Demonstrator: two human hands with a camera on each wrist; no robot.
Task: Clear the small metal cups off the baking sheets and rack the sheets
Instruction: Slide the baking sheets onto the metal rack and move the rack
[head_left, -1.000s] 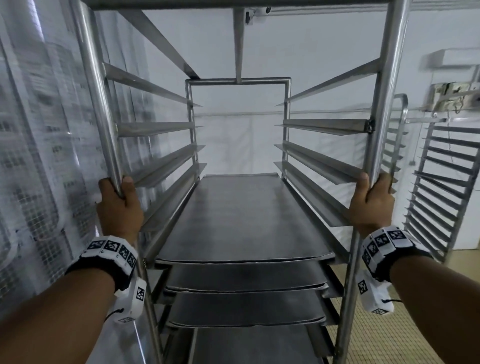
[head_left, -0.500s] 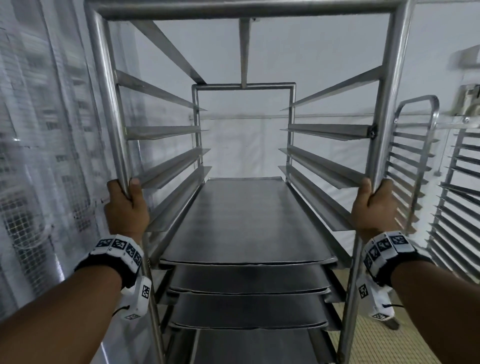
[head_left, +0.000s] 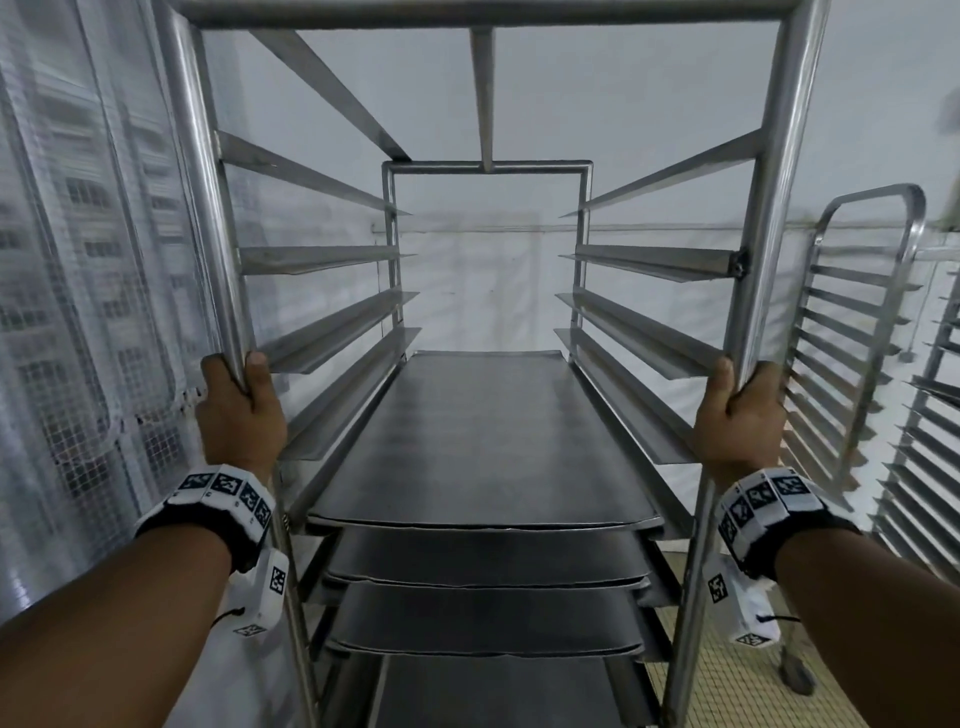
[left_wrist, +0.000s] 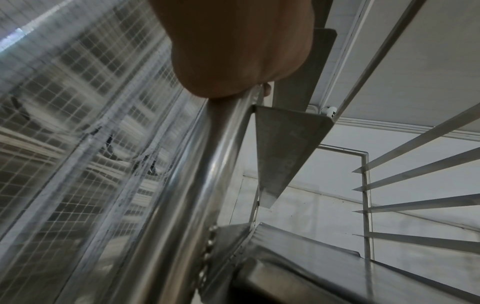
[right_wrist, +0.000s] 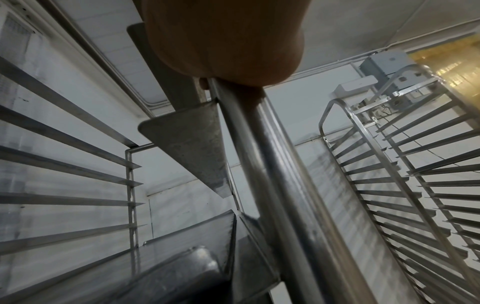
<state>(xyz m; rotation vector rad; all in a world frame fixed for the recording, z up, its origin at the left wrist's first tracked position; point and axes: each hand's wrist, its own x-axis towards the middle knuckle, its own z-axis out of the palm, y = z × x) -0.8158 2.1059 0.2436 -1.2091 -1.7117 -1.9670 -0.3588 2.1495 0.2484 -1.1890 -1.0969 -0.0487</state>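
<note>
With our left hand (head_left: 240, 415) and right hand (head_left: 740, 415) each clasping a front post of the tray rack (head_left: 769, 218), it has rolled closer to neighbouring racks (head_left: 857, 332), baking sheets (head_left: 483, 441) between them already shelved.

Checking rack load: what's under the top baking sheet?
Under the top baking sheet, three more sheets sit on lower runners of the rack; only their front edges show. No cups are visible.

Both arms reach forward. The left hand (head_left: 240, 415) and the right hand (head_left: 740, 415) each curl around an upright post, thumbs inward, wrists level.
</note>
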